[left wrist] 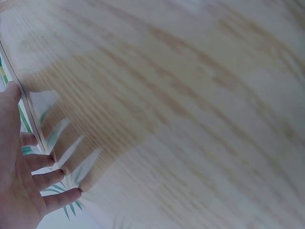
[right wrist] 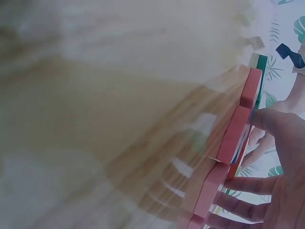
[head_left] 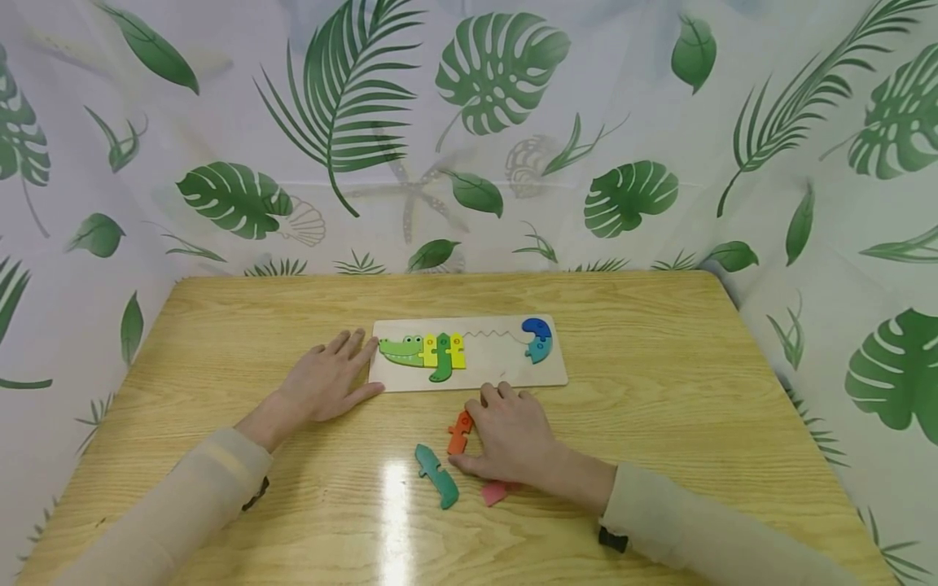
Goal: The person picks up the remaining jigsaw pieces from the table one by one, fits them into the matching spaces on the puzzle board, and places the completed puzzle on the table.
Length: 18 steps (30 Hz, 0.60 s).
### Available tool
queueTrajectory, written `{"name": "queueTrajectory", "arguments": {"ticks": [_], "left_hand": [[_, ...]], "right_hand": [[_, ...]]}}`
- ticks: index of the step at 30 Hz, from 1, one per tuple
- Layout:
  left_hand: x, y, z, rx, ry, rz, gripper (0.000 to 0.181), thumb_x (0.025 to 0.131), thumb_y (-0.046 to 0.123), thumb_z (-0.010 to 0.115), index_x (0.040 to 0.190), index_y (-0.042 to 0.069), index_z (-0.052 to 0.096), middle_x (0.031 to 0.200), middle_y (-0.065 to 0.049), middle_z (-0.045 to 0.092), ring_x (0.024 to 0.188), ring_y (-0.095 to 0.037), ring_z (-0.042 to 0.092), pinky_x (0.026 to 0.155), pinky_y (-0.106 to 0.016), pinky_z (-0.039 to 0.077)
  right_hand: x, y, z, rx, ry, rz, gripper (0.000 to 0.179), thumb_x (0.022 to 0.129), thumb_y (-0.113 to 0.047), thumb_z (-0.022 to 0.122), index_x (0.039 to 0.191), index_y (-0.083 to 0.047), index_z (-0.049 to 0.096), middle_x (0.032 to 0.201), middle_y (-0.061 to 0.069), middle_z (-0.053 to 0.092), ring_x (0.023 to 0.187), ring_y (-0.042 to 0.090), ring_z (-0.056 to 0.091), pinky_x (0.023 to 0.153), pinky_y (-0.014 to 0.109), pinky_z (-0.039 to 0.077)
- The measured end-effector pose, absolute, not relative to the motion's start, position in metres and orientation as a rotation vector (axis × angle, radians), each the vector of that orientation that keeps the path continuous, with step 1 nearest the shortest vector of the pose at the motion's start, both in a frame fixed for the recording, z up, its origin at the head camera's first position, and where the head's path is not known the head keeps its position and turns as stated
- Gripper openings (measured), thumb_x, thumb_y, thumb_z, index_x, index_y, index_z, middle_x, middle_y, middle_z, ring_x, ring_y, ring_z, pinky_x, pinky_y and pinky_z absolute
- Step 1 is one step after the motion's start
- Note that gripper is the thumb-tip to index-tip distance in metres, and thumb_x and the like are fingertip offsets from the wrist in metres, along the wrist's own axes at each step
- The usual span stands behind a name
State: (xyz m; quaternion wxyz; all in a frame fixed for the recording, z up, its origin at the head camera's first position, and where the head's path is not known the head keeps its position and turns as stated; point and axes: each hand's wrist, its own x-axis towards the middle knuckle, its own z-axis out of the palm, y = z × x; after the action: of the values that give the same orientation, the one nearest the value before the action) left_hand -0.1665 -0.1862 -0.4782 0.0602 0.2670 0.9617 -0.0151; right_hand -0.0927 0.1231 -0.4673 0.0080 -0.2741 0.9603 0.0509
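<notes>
A pale wooden puzzle board (head_left: 498, 376) holds a crocodile's green head (head_left: 399, 350), yellow and green body pieces (head_left: 443, 350) and a blue tail (head_left: 538, 338). My left hand (head_left: 322, 382) rests at the board's left end, its fingers spread and thumb at the near corner. In front of the board, my right hand (head_left: 513, 435) holds an orange puzzle piece (head_left: 459, 433), thumb at its near end and forefinger by its far end. A pink puzzle piece (head_left: 494, 492) shows partly from under that hand. To the left lies a teal puzzle piece (head_left: 436, 476).
The wooden table (head_left: 659, 366) runs back to a white leaf-printed cloth (head_left: 410, 163), which also hangs along both sides. In the right wrist view, pink pieces (right wrist: 236, 133) stand close to the fingers, with a green one (right wrist: 260, 67) beyond.
</notes>
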Motion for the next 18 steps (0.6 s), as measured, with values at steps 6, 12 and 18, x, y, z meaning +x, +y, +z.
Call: {"name": "queueTrajectory", "arguments": {"ticks": [6, 12, 18], "left_hand": [[-0.166, -0.186, -0.478, 0.808, 2.915, -0.047, 0.079, 0.109, 0.059, 0.046, 0.165, 0.004, 0.034, 0.168, -0.027, 0.038, 0.154, -0.047, 0.042, 0.112, -0.064, 0.049], [-0.167, -0.186, -0.478, 0.813, 2.918, -0.042, 0.078, 0.109, 0.058, 0.046, 0.164, 0.005, 0.035, 0.167, -0.027, 0.038, 0.153, -0.047, 0.043, 0.112, -0.064, 0.049], [-0.167, -0.186, -0.478, 0.796, 2.904, -0.046, 0.08, 0.108, 0.06, 0.045, 0.165, 0.005, 0.034, 0.168, -0.026, 0.036, 0.154, -0.046, 0.041, 0.112, -0.064, 0.049]], "right_hand": [[-0.096, 0.128, -0.468, -0.908, 3.023, 0.128, 0.072, 0.084, -0.082, 0.063, 0.112, -0.016, 0.075, 0.102, 0.004, 0.067, 0.089, 0.021, 0.06, 0.072, 0.037, 0.058], [-0.099, 0.135, -0.468, -0.972, 3.045, 0.102, 0.069, 0.083, -0.079, 0.066, 0.114, -0.018, 0.075, 0.101, 0.003, 0.066, 0.087, 0.02, 0.058, 0.069, 0.033, 0.054], [-0.103, 0.14, -0.467, -1.026, 3.056, 0.075, 0.072, 0.082, -0.08, 0.067, 0.12, -0.019, 0.074, 0.104, 0.002, 0.065, 0.089, 0.02, 0.058, 0.07, 0.033, 0.053]]}}
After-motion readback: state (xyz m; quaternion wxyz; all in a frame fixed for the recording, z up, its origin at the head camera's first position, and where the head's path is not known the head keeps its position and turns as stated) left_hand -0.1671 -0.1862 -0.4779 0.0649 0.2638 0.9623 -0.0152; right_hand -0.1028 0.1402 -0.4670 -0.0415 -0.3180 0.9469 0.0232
